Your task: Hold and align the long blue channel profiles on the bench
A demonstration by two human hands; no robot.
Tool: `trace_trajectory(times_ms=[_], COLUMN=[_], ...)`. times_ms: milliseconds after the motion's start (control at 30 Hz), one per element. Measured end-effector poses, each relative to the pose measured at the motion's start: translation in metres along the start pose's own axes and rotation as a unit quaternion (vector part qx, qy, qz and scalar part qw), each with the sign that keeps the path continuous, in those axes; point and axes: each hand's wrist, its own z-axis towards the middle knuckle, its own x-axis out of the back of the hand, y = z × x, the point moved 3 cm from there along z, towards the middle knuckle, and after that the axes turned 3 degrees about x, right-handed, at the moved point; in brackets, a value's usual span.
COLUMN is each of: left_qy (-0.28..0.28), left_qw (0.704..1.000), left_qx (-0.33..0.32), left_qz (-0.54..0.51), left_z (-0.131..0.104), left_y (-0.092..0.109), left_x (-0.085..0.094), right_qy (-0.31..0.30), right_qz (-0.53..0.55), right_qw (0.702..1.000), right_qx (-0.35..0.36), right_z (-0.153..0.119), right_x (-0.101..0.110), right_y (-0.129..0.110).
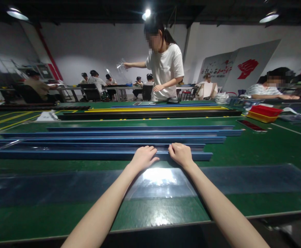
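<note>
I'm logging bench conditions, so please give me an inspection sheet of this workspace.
Surface: green table, glossy, reflecting light.
Work items: blue strips side by side; a clear sheet flat nearest the wearer.
Clutter: dark phone-like slab, red bin over a yellow bin, right side.
Left hand: on the nearest blue strips.
Right hand: there too, fingers curled.
Cables: nothing seen.
Surroundings: co-worker across the table holding clear material; seated people behind.

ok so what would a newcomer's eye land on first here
Probably the left hand and right hand, side by side at the nearest blue rail. Nearer the camera, a clear plastic sheet stretches across the green table, glaring white mid-span. At the table's far side, a standing co-worker in a white shirt holds up something transparent.
</note>
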Motion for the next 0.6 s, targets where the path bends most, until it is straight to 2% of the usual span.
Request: trace_trajectory(times_ms=[367, 600], left_qy=[-0.004, 0.024], left_qw=[1.0, 0.999], left_qx=[0.01, 0.005], left_qz=[0.021, 0.025], left_z=[0.001, 0.0], left_y=[0.0, 0.0], left_x=[0.0, -0.001], right_qy=[-0.088, -0.116], right_qz=[-0.026, -0.044], right_qw=[0.996, 0.992], right_qx=[-0.018, -0.035], right_z=[0.002, 0.003], right_x=[-0.001, -0.001], right_y=[0.001, 0.012])
